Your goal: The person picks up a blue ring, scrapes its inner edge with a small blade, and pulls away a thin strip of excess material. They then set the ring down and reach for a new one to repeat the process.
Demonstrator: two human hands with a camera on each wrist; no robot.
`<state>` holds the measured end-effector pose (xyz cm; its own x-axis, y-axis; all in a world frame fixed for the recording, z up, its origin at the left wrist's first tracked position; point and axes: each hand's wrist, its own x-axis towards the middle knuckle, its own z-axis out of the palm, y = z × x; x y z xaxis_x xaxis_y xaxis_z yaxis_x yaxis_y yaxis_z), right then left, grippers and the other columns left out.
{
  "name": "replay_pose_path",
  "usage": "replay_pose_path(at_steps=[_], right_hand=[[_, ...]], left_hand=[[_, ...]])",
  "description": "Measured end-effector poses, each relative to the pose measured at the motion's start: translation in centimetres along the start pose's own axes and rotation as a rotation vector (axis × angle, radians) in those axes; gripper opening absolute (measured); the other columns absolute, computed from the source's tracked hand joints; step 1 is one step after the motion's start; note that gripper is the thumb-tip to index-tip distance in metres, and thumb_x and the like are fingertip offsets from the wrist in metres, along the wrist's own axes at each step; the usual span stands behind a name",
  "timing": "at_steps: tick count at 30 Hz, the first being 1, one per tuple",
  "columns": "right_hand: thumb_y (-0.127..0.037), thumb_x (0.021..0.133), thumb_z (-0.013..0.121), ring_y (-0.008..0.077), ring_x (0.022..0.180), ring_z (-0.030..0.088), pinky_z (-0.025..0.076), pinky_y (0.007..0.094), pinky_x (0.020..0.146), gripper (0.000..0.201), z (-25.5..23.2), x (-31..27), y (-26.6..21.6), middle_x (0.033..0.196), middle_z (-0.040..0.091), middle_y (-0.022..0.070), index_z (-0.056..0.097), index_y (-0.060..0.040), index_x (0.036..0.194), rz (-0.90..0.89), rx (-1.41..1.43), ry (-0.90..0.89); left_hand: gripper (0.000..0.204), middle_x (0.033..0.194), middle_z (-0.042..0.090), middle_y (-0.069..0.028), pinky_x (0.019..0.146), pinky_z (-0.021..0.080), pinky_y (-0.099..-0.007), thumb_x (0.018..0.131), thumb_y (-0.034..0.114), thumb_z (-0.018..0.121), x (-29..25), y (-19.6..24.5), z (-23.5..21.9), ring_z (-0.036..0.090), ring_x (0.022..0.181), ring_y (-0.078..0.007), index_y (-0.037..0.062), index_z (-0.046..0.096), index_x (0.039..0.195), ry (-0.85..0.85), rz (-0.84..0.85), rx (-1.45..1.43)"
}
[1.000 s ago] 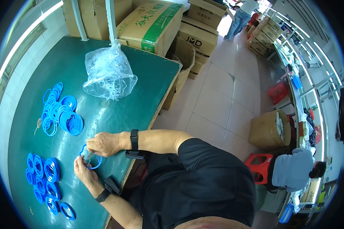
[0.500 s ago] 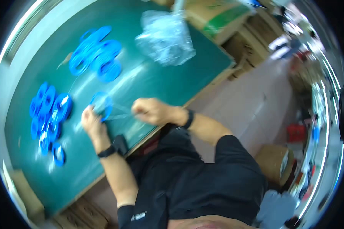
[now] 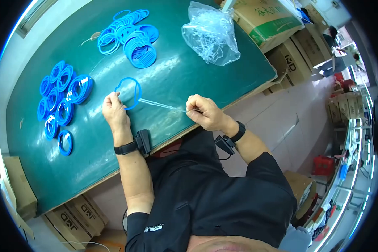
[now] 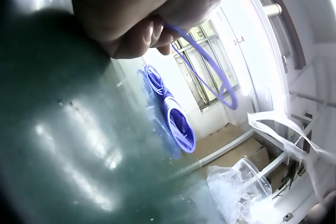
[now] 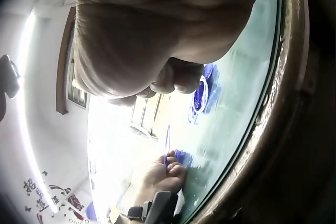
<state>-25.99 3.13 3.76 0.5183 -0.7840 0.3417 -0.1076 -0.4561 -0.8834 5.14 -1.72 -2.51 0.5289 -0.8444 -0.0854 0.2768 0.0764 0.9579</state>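
Observation:
My left hand (image 3: 115, 111) pinches a thin blue ring (image 3: 140, 90) by its near-left side, holding it above the green table (image 3: 101, 168). A clear plastic strip (image 3: 159, 104) stretches from the ring's right side to my right hand (image 3: 206, 112), whose curled fingers grip its other end. A thin dark sliver shows at those right fingers, too small to identify. In the left wrist view the ring (image 4: 216, 71) stands out from the fingertips, and the whitish strip (image 4: 286, 133) hangs loosely bent at the right. The right wrist view shows mostly the back of the right hand (image 5: 157, 29).
Bundled blue rings (image 3: 64, 111) lie at the table's left; a loose heap of blue rings (image 3: 140, 54) lies farther back. A clear bag (image 3: 210, 35) of plastic scraps sits at the back right. Cardboard boxes (image 3: 264, 21) stand beyond the table's right end.
The right hand has moved away to the right from the ring, drawing the clear strip out between both hands. The left hand keeps its pinch on the ring. The head view has turned.

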Motion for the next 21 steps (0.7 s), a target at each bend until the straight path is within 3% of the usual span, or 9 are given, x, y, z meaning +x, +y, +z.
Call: replay_pose_path(at_steps=[4,8,9,12,13,15,16,19,21], right_hand=[[-0.005,0.098,0.062,0.0084,0.067,0.046,0.042,0.0261,0.061,0.009,-1.8,-0.2,0.0,0.080,0.052,-0.0007,0.052,-0.0055,0.097,0.000,0.034,0.063],[-0.008,0.101,0.058,0.0027,0.073,0.046,0.042,0.0216,0.063,0.005,-5.5,1.0,0.2,0.085,0.053,-0.0035,0.054,-0.0041,0.100,0.174,0.071,0.331],[-0.008,0.102,0.057,0.0017,0.070,0.046,0.041,0.0206,0.061,0.005,-6.6,1.8,0.6,0.082,0.052,-0.0039,0.054,-0.0041,0.100,0.140,0.052,0.414],[-0.013,0.100,0.062,0.0031,0.062,0.046,0.042,0.0230,0.056,0.012,-10.3,4.1,3.0,0.074,0.054,-0.0033,0.056,-0.0032,0.095,0.121,-0.321,0.689],[-0.013,0.100,0.062,0.0031,0.062,0.046,0.042,0.0230,0.056,0.012,-11.0,4.9,3.4,0.074,0.054,-0.0033,0.056,-0.0032,0.095,0.116,-0.323,0.688],[-0.010,0.096,0.065,0.0115,0.059,0.055,0.047,0.0282,0.057,0.009,-11.9,6.4,4.1,0.076,0.060,0.0028,0.058,-0.0049,0.093,-0.066,-0.519,0.842],[-0.010,0.096,0.065,0.0115,0.059,0.055,0.047,0.0282,0.057,0.009,-12.2,6.9,4.7,0.076,0.060,0.0028,0.058,-0.0049,0.093,-0.068,-0.520,0.842],[-0.004,0.086,0.066,0.0349,0.073,0.066,0.054,0.0406,0.063,0.012,-12.2,7.9,6.5,0.086,0.066,0.0122,0.061,-0.0082,0.096,-0.154,-0.856,0.829],[-0.005,0.086,0.066,0.0364,0.081,0.067,0.055,0.0437,0.069,0.013,-12.1,8.0,8.4,0.092,0.068,0.0117,0.063,-0.0087,0.098,-0.114,-0.977,0.729]], left_hand=[[0.022,0.070,0.051,0.0038,0.049,0.037,-0.0211,0.104,0.021,0.058,-0.1,0.3,0.1,0.044,0.056,-0.0041,0.0024,0.065,0.095,0.012,0.017,0.030],[0.022,0.070,0.052,0.0038,0.049,0.036,-0.0211,0.104,0.021,0.059,-0.3,0.3,0.4,0.044,0.056,-0.0039,0.0024,0.066,0.094,0.012,0.032,0.061],[0.022,0.070,0.052,0.0038,0.049,0.036,-0.0211,0.103,0.021,0.059,-0.2,0.4,0.4,0.044,0.056,-0.0037,0.0024,0.066,0.094,0.013,0.044,0.072],[0.022,0.070,0.052,0.0041,0.049,0.035,-0.0209,0.103,0.020,0.059,-0.3,0.3,0.5,0.044,0.056,-0.0033,0.0024,0.067,0.094,0.020,0.053,0.089],[0.022,0.070,0.052,0.0041,0.049,0.035,-0.0209,0.103,0.020,0.059,-0.3,0.3,0.5,0.044,0.056,-0.0033,0.0024,0.067,0.094,0.019,0.056,0.084],[0.022,0.070,0.051,0.0047,0.049,0.034,-0.0209,0.103,0.021,0.059,-0.2,0.2,0.5,0.043,0.057,-0.0032,0.0023,0.067,0.094,0.029,0.055,0.104],[0.022,0.070,0.051,0.0047,0.049,0.034,-0.0209,0.103,0.021,0.059,-0.3,0.2,0.5,0.043,0.057,-0.0032,0.0023,0.067,0.094,0.029,0.056,0.102],[0.022,0.070,0.051,0.0052,0.050,0.032,-0.0211,0.102,0.021,0.059,-0.2,0.1,0.6,0.042,0.057,-0.0030,0.0020,0.068,0.095,0.038,0.067,0.110],[0.022,0.070,0.051,0.0054,0.050,0.031,-0.0215,0.102,0.021,0.060,-0.2,0.0,0.6,0.041,0.057,-0.0027,0.0020,0.068,0.095,0.050,0.079,0.134]])
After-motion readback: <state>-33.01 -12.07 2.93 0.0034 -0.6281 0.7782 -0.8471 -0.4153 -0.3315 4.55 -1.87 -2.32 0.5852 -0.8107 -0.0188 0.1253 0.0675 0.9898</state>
